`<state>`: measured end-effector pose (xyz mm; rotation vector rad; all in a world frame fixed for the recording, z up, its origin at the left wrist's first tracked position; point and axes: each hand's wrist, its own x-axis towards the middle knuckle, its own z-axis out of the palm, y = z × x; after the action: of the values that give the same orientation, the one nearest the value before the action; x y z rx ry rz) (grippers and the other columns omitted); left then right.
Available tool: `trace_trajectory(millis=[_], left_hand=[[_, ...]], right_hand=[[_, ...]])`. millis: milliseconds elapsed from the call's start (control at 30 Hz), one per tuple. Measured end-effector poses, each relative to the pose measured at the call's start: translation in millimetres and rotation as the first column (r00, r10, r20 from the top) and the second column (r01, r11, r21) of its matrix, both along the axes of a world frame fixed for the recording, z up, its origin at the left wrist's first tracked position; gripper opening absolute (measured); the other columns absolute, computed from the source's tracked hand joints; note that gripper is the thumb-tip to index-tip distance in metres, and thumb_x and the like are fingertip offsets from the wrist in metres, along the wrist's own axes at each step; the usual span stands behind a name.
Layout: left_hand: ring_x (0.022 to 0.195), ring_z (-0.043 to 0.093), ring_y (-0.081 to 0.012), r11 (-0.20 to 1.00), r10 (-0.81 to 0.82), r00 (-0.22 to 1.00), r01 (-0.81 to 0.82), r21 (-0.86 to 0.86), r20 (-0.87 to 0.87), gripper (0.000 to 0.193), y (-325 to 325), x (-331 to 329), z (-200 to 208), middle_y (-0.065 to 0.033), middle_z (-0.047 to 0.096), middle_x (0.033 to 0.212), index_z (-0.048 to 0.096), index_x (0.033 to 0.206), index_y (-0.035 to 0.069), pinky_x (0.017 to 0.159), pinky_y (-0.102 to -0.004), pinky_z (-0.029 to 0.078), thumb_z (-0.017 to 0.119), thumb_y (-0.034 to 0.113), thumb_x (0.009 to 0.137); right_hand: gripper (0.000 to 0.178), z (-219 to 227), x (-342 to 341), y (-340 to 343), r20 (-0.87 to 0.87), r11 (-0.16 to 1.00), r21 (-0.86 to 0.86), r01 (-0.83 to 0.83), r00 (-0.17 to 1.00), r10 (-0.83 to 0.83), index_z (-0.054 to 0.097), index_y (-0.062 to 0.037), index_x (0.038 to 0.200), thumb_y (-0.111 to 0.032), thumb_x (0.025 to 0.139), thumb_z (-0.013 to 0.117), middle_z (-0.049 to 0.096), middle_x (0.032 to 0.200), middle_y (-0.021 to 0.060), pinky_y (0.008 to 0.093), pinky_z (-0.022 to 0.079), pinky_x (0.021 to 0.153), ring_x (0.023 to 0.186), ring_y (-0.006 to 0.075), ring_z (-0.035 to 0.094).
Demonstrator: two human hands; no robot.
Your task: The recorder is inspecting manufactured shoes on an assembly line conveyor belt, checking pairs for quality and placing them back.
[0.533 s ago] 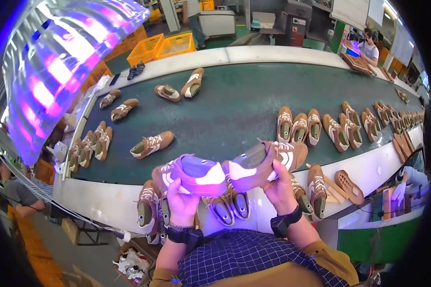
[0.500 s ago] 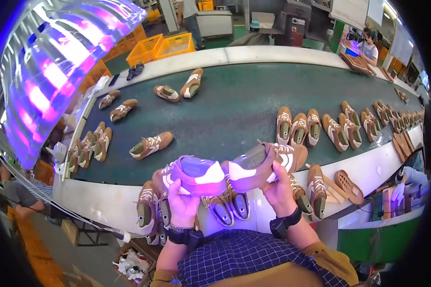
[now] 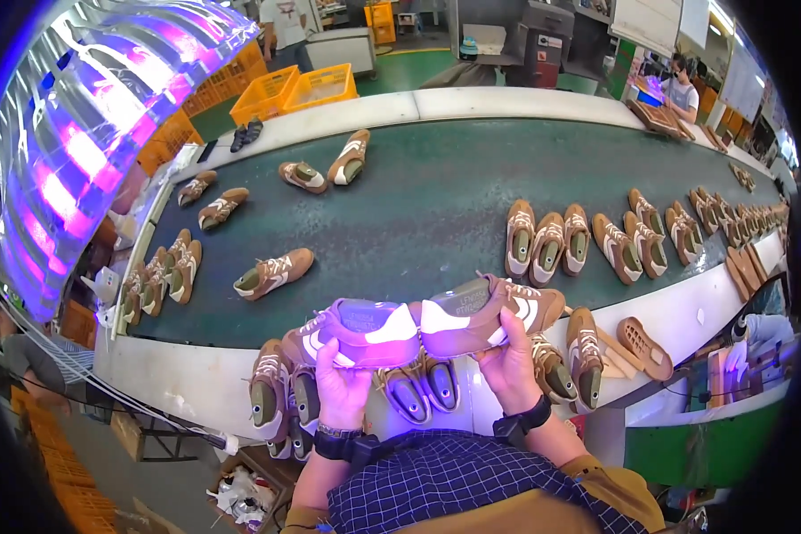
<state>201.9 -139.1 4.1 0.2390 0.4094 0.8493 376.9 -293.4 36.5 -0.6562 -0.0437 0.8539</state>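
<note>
My left hand point(image 3: 343, 393) is closed on a brown sneaker point(image 3: 362, 347) with a white heel patch, its toe pointing left. A matching sneaker point(image 3: 474, 325), toe to the right, is gripped in my right hand point(image 3: 511, 367). The two are raised side by side, heels facing each other and close together, with their green insoles tipped toward me. Purple light colours the left shoe and hand. Under them on the white ledge stands a pair of sneakers point(image 3: 407, 392), partly hidden. More brown sneakers point(image 3: 269, 392) stand beside my left hand, and others point(image 3: 585, 356) beside my right.
A green conveyor belt point(image 3: 400, 214) carries scattered sneakers on the left and rows on the right. Loose soles point(image 3: 643, 349) lie on the white ledge point(image 3: 187, 374). A lit plastic-covered hood point(image 3: 98, 151) hangs at left. A co-worker point(image 3: 682, 93) sits far right; yellow crates point(image 3: 320, 86) stand behind.
Both held sneakers have tilted slightly, showing more of the right insole. My right hand has shifted a little left and down. A standing person in the background has moved left.
</note>
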Motion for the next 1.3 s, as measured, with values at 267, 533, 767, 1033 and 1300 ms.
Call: trace_trajectory(millis=[267, 533, 767, 1033, 1300], left_hand=[[0.117, 0.05, -0.0276, 1.0, -0.021, 0.999, 0.021, 0.0, -0.029, 0.05, -0.8, 0.5, -4.6, -0.0104, 0.053, 0.125, 0.045, 0.129, 0.006, 0.101, -0.0478, 0.039, 0.059, 0.018, 0.082], [0.118, 0.049, -0.0291, 1.0, -0.024, 0.999, 0.024, -0.019, -0.038, 0.051, -1.8, 2.4, -1.9, -0.0118, 0.053, 0.126, 0.045, 0.129, 0.006, 0.103, -0.0493, 0.037, 0.06, 0.018, 0.082], [0.113, 0.053, -0.0256, 0.999, -0.03, 0.998, 0.029, -0.039, -0.047, 0.044, -4.8, 5.6, 1.3, -0.0099, 0.056, 0.121, 0.047, 0.126, 0.005, 0.099, -0.0443, 0.043, 0.056, 0.017, 0.084], [0.114, 0.053, -0.0254, 0.998, -0.036, 0.998, 0.033, -0.057, -0.059, 0.044, -6.6, 5.9, 0.6, -0.0096, 0.055, 0.121, 0.046, 0.126, 0.005, 0.098, -0.0453, 0.043, 0.056, 0.018, 0.085], [0.103, 0.058, -0.0193, 0.999, 0.032, 0.991, -0.026, 0.047, -0.128, 0.032, -6.8, 5.0, 7.4, -0.005, 0.06, 0.109, 0.053, 0.115, 0.006, 0.093, -0.0379, 0.046, 0.058, 0.014, 0.084]], right_hand=[[0.041, 0.3, -0.6, -0.2, -0.011, 1.0, -0.007, -0.003, 1.0, 0.003, 0.048, -0.0059, 0.122, -0.03, 0.09, 0.056, 0.06, 0.113, 0.0091, 0.0337, 0.055, 0.076, 0.099, 0.02, 0.061], [0.042, -1.9, -0.2, -1.5, -0.029, 1.0, -0.023, 0.009, 1.0, -0.009, 0.048, -0.0059, 0.121, -0.031, 0.089, 0.057, 0.06, 0.113, 0.0087, 0.0331, 0.054, 0.075, 0.097, 0.0194, 0.061], [0.04, -4.2, -0.4, -2.9, -0.029, 1.0, -0.014, 0.013, 0.999, -0.013, 0.049, -0.0074, 0.121, -0.031, 0.089, 0.056, 0.059, 0.114, 0.0088, 0.0364, 0.054, 0.081, 0.1, 0.0205, 0.061], [0.039, -13.4, 0.6, -5.9, -0.019, 1.0, -0.028, -0.004, 1.0, 0.004, 0.049, -0.0079, 0.12, -0.032, 0.091, 0.053, 0.059, 0.115, 0.0077, 0.0379, 0.052, 0.083, 0.1, 0.0204, 0.06], [0.042, -10.2, 5.0, -9.8, 0.057, 0.998, -0.053, -0.027, 0.998, 0.03, 0.047, -0.0081, 0.124, -0.031, 0.09, 0.054, 0.059, 0.116, 0.0067, 0.0397, 0.049, 0.088, 0.105, 0.0205, 0.058]])
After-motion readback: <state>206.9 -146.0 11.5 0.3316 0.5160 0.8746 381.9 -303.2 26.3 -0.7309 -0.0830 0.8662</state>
